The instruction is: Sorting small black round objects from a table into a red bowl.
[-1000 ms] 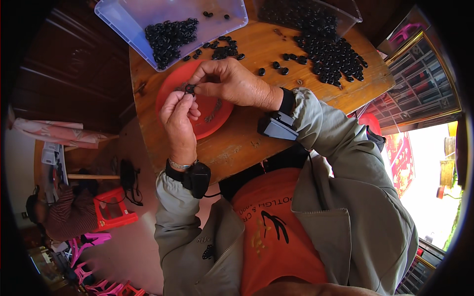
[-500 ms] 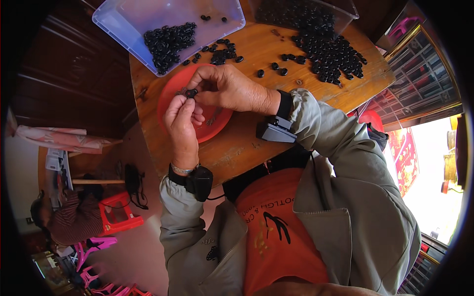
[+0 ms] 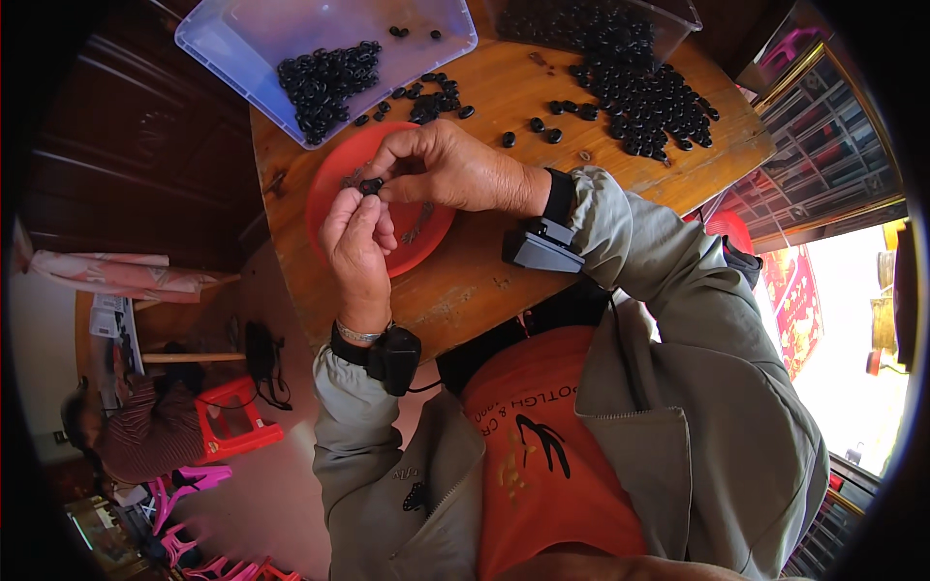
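A small black oval plastic part (image 3: 371, 185) is pinched between my two hands, over a round red plastic dish (image 3: 426, 254). My left hand (image 3: 358, 242) grips it from below between thumb and forefinger, the other fingers curled. From above and to the right, my right hand (image 3: 441, 172) closes its thumb and fingertips at the same part; whether it also holds something tiny is hidden. Small thin grey metal pieces (image 3: 418, 229) lie in the dish, partly covered by my hands. Just beyond the dish, several loose black parts (image 3: 436, 102) lie on the wooden table (image 3: 465, 300).
A clear plastic bin (image 3: 426, 68) holds black parts (image 3: 325, 92) at the far left. At the far right, another clear bin (image 3: 668, 34) lets a heap of black parts (image 3: 659, 111) spread onto the table. A red stool (image 3: 232, 416) and a person (image 3: 145, 431) are at the left.
Both hands stay pinched around the black part, with barely any movement. The table and bins appear shifted very slightly left and up in the picture.
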`<state>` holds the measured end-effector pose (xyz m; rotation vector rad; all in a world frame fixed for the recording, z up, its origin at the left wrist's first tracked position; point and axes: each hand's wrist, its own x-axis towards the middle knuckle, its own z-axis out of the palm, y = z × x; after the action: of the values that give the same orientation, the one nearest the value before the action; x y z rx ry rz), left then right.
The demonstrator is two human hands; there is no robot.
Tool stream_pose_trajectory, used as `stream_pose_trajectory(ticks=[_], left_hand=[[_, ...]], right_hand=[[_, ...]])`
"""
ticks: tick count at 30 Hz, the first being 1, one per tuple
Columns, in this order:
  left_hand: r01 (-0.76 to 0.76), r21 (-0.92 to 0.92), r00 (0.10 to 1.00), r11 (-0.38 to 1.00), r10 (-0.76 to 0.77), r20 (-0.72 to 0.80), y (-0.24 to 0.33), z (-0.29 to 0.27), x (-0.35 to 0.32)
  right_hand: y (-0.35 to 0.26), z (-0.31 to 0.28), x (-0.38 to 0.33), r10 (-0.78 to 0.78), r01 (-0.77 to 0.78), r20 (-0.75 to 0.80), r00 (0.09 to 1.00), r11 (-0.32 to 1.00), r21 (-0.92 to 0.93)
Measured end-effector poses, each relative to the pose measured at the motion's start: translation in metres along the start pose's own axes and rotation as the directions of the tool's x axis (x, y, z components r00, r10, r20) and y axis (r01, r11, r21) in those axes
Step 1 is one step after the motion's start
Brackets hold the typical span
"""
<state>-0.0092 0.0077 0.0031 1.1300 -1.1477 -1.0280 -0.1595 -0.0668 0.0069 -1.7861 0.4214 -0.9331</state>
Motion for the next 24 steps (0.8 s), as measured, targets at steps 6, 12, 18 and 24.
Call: stream_pose_trajectory(ticks=[6,12,18,24], left_hand=[[0.067,-0.067,0.998,0.996,-0.066,0.012,-0.001,-0.004,0.003],[0.12,-0.077,0.992,0.99,-0.122,-0.018,-0.002,-0.004,0.005],[0.126,-0.024,0.992,0.992,-0.125,0.011,-0.008,-0.002,0.009],[0.061,0.031,0.998,0.998,-0.061,-0.026,-0.014,-0.001,0.009]], right_hand=[[-0.005,0.005,-0.001,-0.004,0.0,-0.021,1.0,0.984,-0.181],[-0.003,0.005,-0.001,-0.097,0.076,-0.043,0.994,0.933,-0.352],[-0.006,0.003,-0.004,-0.195,0.191,0.049,0.979,0.817,-0.544],[-0.011,0.012,-0.008,-0.249,0.241,0.09,0.964,0.692,-0.681]])
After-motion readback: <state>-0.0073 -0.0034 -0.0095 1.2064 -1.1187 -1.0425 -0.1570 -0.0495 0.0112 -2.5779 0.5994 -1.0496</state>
